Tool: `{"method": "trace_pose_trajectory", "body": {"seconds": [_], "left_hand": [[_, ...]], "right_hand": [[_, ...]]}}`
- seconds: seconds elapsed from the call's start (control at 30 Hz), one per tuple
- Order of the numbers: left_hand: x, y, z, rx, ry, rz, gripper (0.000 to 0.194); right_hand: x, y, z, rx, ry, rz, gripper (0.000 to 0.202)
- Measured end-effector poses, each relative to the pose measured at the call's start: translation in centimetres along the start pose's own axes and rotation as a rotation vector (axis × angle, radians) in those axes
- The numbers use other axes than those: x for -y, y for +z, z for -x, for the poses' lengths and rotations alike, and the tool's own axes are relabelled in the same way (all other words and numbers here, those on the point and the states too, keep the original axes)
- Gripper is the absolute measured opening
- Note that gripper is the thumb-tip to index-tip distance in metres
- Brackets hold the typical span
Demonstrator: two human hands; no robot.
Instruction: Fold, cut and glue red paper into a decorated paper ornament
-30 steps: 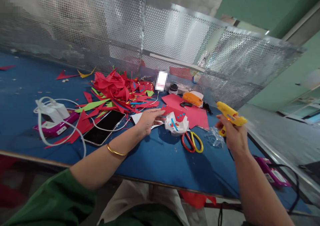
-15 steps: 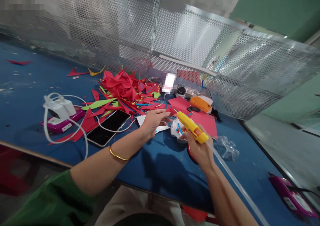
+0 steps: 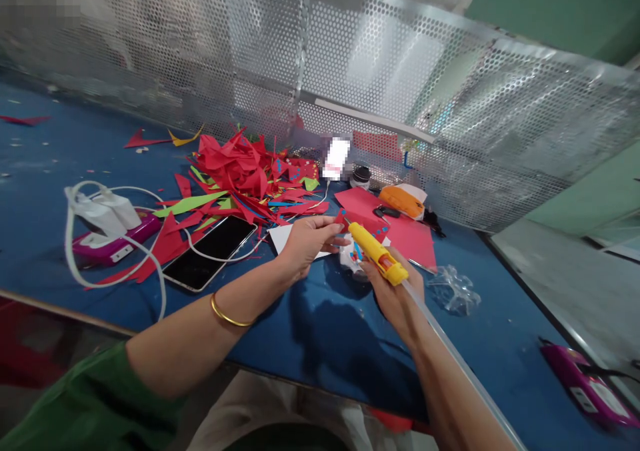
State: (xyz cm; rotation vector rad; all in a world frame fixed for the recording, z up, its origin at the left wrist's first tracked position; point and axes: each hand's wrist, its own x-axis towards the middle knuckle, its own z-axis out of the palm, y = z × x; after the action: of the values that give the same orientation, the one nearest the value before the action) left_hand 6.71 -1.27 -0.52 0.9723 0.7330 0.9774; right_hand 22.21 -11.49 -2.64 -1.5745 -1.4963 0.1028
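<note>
Head view: the left hand [image 3: 310, 241] pinches the edge of a flat, blue-dotted red paper piece [image 3: 341, 217] between thumb and forefinger, above the smooth blue tabletop [image 3: 310, 344], while the right hand's [image 3: 397, 288] fingers wrap a glossy yellow plastic glue gun [image 3: 376, 250], its thin nozzle close beside the paper. Crumpled white wrapping [image 3: 350, 260] lies just below; jagged, creased red scraps [image 3: 235, 164] heap up before a perforated metal screen [image 3: 390, 64].

From the wearer's head, the camera looks forward and down across the nearby worktop [image 3: 505, 331] toward perforated metal screening [image 3: 265, 44].
</note>
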Motion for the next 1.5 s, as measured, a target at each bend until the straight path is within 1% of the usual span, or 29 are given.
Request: {"method": "trace_pose_trajectory", "body": {"seconds": [0.07, 0.2, 0.43, 0.57, 0.8, 1.0, 1.27, 1.5], "left_hand": [[-0.04, 0.00, 0.01, 0.004, 0.003, 0.001, 0.005], [-0.10, -0.02, 0.04, 0.010, -0.004, -0.012, 0.008], [-0.05, 0.01, 0.09, 0.014, 0.000, -0.018, 0.008], [-0.05, -0.04, 0.02, 0.014, 0.000, -0.025, 0.008], [0.06, -0.10, -0.05, 0.021, 0.011, -0.018, 0.008], [0.05, -0.09, -0.02, 0.020, 0.012, -0.027, 0.009], [0.00, 0.01, 0.01, 0.016, 0.002, -0.037, 0.010], [0.29, -0.12, -0.17, 0.023, 0.003, -0.051, 0.012]], "right_hand": [[-0.14, 0.05, 0.03, -0.014, -0.008, 0.023, 0.033], [-0.18, 0.05, 0.00, -0.001, -0.033, 0.062, 0.035], [-0.20, -0.13, -0.14, -0.010, -0.086, 0.141, 0.038], [-0.08, -0.14, -0.19, -0.021, -0.082, 0.134, 0.039], [-0.13, -0.08, -0.18, 0.008, -0.058, 0.117, 0.039], [0.03, -0.19, -0.17, -0.011, -0.058, 0.121, 0.040], [0.13, -0.24, -0.18, 0.000, -0.026, 0.125, 0.040], [0.47, -0.36, -0.20, 0.005, -0.006, 0.140, 0.041]]}}
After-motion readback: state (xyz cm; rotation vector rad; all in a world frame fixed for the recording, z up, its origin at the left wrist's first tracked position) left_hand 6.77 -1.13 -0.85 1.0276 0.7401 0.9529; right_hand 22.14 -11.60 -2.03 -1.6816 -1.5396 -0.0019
